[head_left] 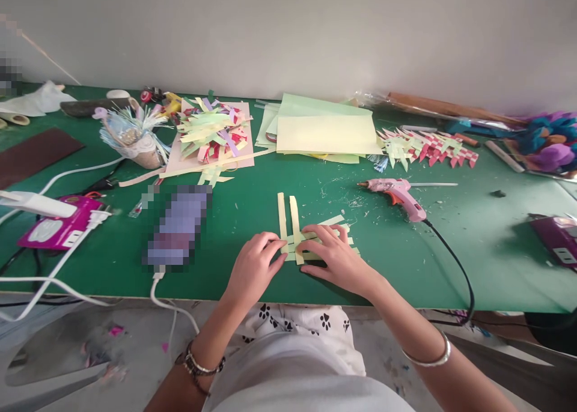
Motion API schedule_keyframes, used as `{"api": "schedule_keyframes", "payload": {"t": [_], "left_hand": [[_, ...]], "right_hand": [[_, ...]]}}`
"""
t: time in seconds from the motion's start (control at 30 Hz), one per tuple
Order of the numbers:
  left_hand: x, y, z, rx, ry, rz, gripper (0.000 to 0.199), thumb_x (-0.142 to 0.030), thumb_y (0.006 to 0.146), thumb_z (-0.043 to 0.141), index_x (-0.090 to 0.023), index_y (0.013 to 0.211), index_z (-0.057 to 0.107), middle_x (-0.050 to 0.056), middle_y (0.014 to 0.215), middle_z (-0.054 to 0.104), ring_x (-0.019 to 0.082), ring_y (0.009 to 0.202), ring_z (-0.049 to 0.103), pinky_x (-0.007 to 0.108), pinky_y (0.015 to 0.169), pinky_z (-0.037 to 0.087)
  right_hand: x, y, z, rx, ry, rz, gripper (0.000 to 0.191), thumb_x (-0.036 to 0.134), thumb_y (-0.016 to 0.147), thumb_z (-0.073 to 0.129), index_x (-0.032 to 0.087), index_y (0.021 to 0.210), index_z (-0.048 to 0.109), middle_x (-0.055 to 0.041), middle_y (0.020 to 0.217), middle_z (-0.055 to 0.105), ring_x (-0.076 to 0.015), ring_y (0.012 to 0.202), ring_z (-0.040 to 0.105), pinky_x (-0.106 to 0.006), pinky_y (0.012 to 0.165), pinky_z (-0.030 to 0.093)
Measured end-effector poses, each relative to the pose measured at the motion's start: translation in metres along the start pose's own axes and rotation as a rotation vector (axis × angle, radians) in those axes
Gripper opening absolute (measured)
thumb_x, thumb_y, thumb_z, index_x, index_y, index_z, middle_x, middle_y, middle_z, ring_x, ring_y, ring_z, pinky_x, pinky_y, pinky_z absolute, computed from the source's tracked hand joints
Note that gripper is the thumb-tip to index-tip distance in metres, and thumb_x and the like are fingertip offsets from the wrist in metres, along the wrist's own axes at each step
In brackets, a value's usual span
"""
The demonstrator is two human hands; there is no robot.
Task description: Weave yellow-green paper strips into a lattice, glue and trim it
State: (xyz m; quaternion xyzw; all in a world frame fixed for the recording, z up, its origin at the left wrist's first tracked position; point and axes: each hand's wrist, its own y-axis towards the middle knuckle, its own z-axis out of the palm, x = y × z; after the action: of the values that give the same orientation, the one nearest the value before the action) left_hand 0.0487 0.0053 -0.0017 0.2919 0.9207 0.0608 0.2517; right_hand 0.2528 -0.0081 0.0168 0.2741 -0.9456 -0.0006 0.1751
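Pale yellow and green paper strips cross each other on the green tabletop in front of me. Two yellow strips (294, 212) stand upright across several green strips (334, 221) that run off to the right. My left hand (253, 266) pinches the left side of the crossing, thumb below and fingers above, at a paper strip. Over the right part of the strips lies my right hand (341, 257), its fingers spread and pressing them down; it covers much of the weave. A pink hot glue gun (401, 197) rests to the right, apart from my hands.
A phone (178, 226) on a white cable lies left, beside a purple power strip (63, 223). Behind are a heap of cut strips (216, 130), paper sheets (327, 134) and a woven red-and-green paper piece (433, 148). The glue gun's black cord (453, 253) hangs over the front edge.
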Motion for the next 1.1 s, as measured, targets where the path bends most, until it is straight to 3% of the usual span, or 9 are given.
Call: {"api": "schedule_keyframes", "payload": {"t": [0.13,0.5,0.63,0.77,0.8,0.9,1.0,1.1], "left_hand": [[0.000,0.000,0.000,-0.011,-0.027,-0.004,0.019,-0.021,0.089,0.042,-0.019,0.097,0.059,0.008,0.097,0.057,0.020,0.087,0.057,0.035,0.072,0.049],[-0.003,0.002,-0.004,0.044,-0.041,0.008,0.016,-0.020,0.089,0.044,-0.019,0.097,0.058,0.006,0.096,0.059,0.019,0.086,0.057,0.034,0.074,0.048],[0.017,0.000,-0.032,0.028,-0.001,0.009,0.019,-0.024,0.090,0.043,-0.023,0.102,0.057,0.004,0.103,0.060,0.019,0.094,0.056,0.033,0.081,0.046],[0.067,-0.005,-0.079,-0.246,0.267,-0.162,0.032,-0.015,0.088,0.032,-0.021,0.108,0.056,0.004,0.107,0.060,0.020,0.100,0.054,0.037,0.089,0.043],[0.079,-0.006,-0.089,-0.236,0.339,-0.204,0.038,-0.011,0.086,0.029,-0.022,0.112,0.054,0.002,0.111,0.059,0.021,0.102,0.053,0.039,0.091,0.042],[0.106,-0.007,-0.107,0.012,0.480,-0.302,0.043,-0.008,0.082,0.028,-0.021,0.116,0.051,0.002,0.108,0.061,0.024,0.106,0.053,0.043,0.092,0.040],[0.108,-0.004,-0.112,0.046,0.478,-0.343,0.042,-0.009,0.084,0.028,-0.018,0.120,0.048,0.003,0.111,0.061,0.024,0.105,0.055,0.047,0.100,0.032],[0.087,-0.002,-0.106,-0.117,0.427,-0.318,0.036,-0.020,0.088,0.033,-0.016,0.122,0.046,0.004,0.116,0.056,0.028,0.110,0.051,0.046,0.098,0.034]], "right_hand": [[0.000,0.001,-0.001,-0.003,-0.027,0.008,0.022,0.039,0.085,0.050,0.026,0.100,0.058,-0.0094,0.125,0.047,-0.0239,0.117,0.043,-0.045,0.094,0.030],[0.005,0.005,0.004,-0.010,0.049,0.059,0.015,0.035,0.087,0.049,0.024,0.093,0.056,-0.0042,0.113,0.056,-0.0194,0.103,0.051,-0.042,0.094,0.024],[0.005,0.006,0.004,-0.006,0.082,0.059,0.016,0.036,0.087,0.047,0.024,0.095,0.055,-0.0044,0.115,0.056,-0.0197,0.105,0.050,-0.041,0.092,0.024],[0.005,0.006,0.004,-0.019,0.106,0.060,0.015,0.035,0.087,0.047,0.024,0.094,0.056,-0.0041,0.114,0.056,-0.0195,0.104,0.050,-0.042,0.094,0.020],[0.005,0.006,0.004,-0.021,0.111,0.059,0.015,0.035,0.088,0.047,0.024,0.093,0.056,-0.0043,0.114,0.056,-0.0196,0.104,0.050,-0.042,0.095,0.019],[0.004,0.006,0.006,-0.027,0.118,0.055,0.017,0.036,0.088,0.046,0.024,0.093,0.057,-0.0053,0.114,0.056,-0.0199,0.104,0.050,-0.044,0.096,0.017],[0.004,0.005,0.007,-0.032,0.117,0.052,0.018,0.037,0.088,0.045,0.024,0.093,0.057,-0.0055,0.115,0.057,-0.0204,0.104,0.050,-0.045,0.097,0.016],[0.003,0.005,0.007,-0.028,0.128,0.056,0.018,0.038,0.087,0.047,0.025,0.093,0.057,-0.0048,0.115,0.057,-0.0207,0.105,0.050,-0.045,0.098,0.015]]}}
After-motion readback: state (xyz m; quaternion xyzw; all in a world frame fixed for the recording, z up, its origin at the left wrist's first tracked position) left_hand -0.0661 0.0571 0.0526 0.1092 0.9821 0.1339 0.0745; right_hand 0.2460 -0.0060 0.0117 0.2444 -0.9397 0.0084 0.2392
